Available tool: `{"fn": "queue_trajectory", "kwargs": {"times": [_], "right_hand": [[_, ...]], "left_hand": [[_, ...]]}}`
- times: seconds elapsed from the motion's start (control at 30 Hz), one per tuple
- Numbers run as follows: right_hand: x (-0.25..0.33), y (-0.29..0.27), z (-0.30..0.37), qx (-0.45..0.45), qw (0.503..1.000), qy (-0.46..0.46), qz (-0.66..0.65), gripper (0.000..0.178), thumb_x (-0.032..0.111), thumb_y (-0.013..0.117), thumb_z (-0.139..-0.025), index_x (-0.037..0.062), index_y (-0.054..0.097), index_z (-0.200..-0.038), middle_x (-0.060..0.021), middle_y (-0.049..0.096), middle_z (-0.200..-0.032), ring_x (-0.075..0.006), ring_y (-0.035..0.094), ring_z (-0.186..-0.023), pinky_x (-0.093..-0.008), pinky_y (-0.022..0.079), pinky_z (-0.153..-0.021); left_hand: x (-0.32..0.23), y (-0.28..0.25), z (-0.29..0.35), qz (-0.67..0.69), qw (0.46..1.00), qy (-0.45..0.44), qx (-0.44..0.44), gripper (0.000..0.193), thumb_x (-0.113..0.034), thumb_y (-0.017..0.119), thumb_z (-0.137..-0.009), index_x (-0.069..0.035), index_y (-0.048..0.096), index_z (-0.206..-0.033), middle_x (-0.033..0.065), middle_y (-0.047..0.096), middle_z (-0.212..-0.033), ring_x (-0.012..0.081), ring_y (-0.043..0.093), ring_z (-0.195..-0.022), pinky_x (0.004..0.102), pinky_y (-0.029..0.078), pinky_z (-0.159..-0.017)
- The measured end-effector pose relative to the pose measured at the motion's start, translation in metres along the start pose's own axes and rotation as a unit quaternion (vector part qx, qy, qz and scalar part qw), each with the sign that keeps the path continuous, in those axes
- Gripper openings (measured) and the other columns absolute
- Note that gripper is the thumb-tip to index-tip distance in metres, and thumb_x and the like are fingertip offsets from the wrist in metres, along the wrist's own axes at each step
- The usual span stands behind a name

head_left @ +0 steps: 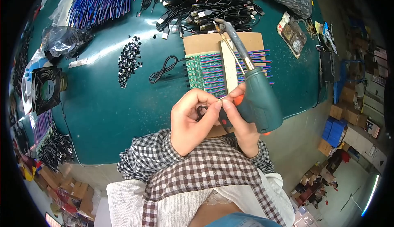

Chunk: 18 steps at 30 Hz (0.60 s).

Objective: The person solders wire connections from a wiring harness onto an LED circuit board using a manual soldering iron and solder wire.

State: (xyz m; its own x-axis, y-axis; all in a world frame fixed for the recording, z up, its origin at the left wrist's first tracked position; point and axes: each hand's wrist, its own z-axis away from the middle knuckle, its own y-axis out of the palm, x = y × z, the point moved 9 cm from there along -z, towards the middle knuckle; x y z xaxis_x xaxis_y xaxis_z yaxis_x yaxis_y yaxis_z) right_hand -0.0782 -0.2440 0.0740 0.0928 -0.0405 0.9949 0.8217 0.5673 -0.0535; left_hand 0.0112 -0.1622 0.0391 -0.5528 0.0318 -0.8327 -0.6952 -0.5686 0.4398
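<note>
My left hand [191,118] is closed, with a black cable [201,111] curving through its fingers. Its thumb and forefinger pinch a thin wire end, and the fingertips of my right hand [242,122] meet them there, also pinched. A green soldering gun [262,100] with an orange button and a bent feed tube stands over my right hand; whether that hand also bears it I cannot tell. Just beyond my fingers lies a green circuit board panel [195,69] on brown cardboard [250,40]. Coloured wires run rightward from it under a pale bar [230,73].
Left of the panel rests a coiled black cable [164,69], then a heap of small black connectors [129,61]. Black USB cables [209,5] and blue wire bundles [100,1] are piled at the back. A fan [46,89] stands at far left, a flux-stained tray [292,35] at right.
</note>
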Motion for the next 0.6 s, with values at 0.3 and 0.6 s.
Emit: {"fn": "queue_trajectory", "kwargs": {"times": [0.3, 0.6], "right_hand": [[-0.009, -0.003, 0.012, -0.015, 0.991, -0.005, 0.134, 0.024, -0.006, 0.063, -0.074, 0.0035, 0.050, -0.093, -0.0032, 0.052, -0.084, -0.0121, 0.053, -0.071, -0.0251, 0.043, -0.065], [-0.007, -0.013, 0.005, -0.004, 0.992, 0.098, 0.085, 0.023, -0.005, 0.059, -0.075, 0.0022, 0.049, -0.093, -0.0035, 0.053, -0.079, -0.0115, 0.052, -0.073, -0.0251, 0.043, -0.065]], "left_hand": [[0.002, -0.011, -0.004, -0.034, 0.999, 0.001, -0.012, 0.005, 0.003, 0.061, -0.081, 0.001, 0.057, -0.084, 0.0015, 0.057, -0.082, 0.0023, 0.052, -0.068, 0.0157, 0.041, -0.056], [-0.015, -0.048, -0.034, -0.134, 0.986, 0.027, -0.094, 0.008, 0.005, 0.061, -0.076, -0.002, 0.059, -0.079, -0.0051, 0.057, -0.072, -0.0038, 0.040, -0.056, 0.0127, 0.032, -0.048]]}}
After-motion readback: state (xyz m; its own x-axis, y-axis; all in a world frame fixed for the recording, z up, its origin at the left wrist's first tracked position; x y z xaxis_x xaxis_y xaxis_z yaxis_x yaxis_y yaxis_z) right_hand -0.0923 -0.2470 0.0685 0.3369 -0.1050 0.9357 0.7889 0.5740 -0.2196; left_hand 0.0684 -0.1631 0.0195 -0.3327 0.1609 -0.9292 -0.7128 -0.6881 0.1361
